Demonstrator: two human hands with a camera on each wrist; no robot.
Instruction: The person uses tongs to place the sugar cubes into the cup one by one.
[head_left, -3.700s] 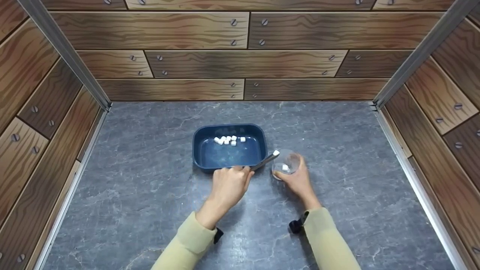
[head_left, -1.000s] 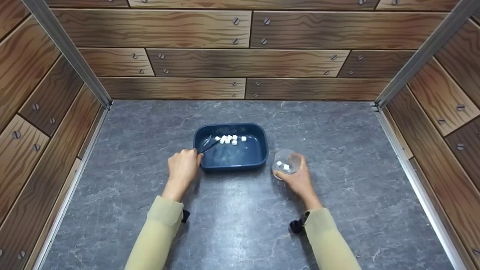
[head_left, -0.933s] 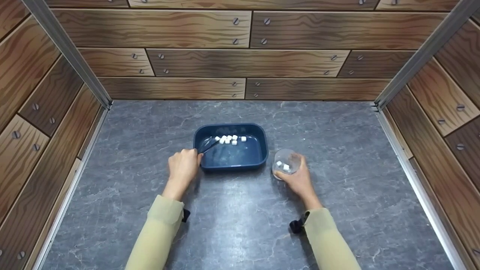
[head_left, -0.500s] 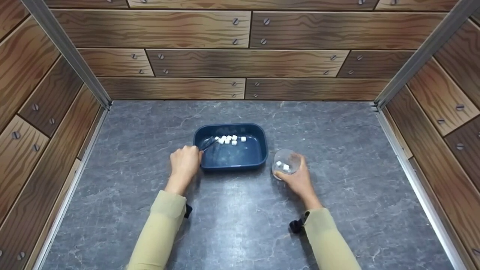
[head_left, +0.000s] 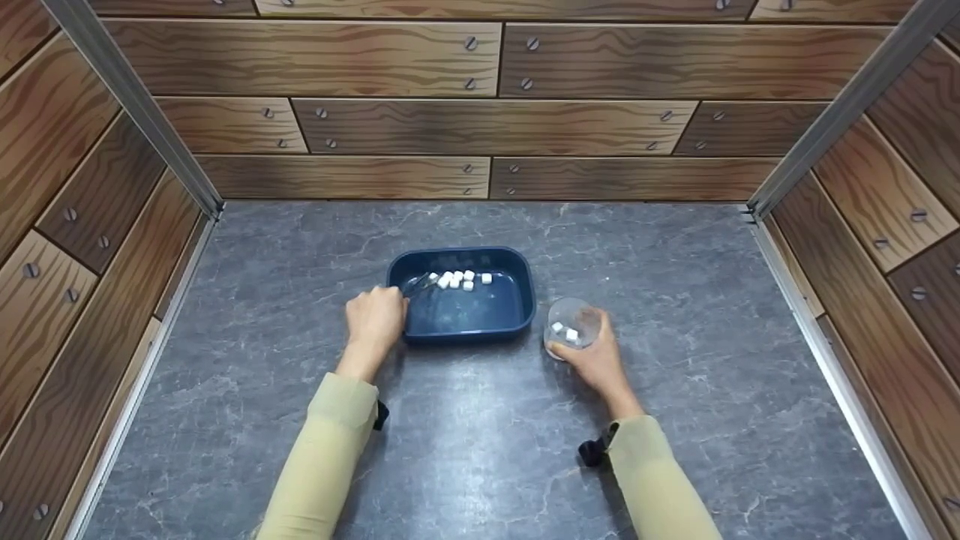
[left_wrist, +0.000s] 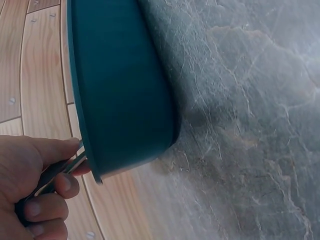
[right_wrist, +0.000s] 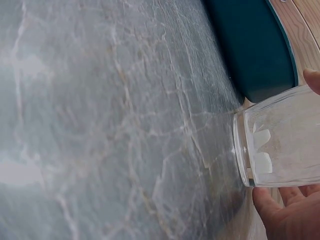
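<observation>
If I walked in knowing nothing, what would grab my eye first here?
Probably the bright white cubes clustered toward the far side of the dark blue tray, mid-table. Next, the left hand gripping tongs at the tray's left end. Right of the tray, the right hand holds a clear cup with two cubes inside.

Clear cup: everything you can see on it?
The clear cup looks like transparent plastic or glass, with a thick base and walls widening slightly toward the mouth. Two white cubes lie inside at the bottom. It stands roughly upright, to the right of the dark blue tray and apart from it. The right hand grips it, thumb on one side, fingers on the other. No markings are discernible.
</observation>
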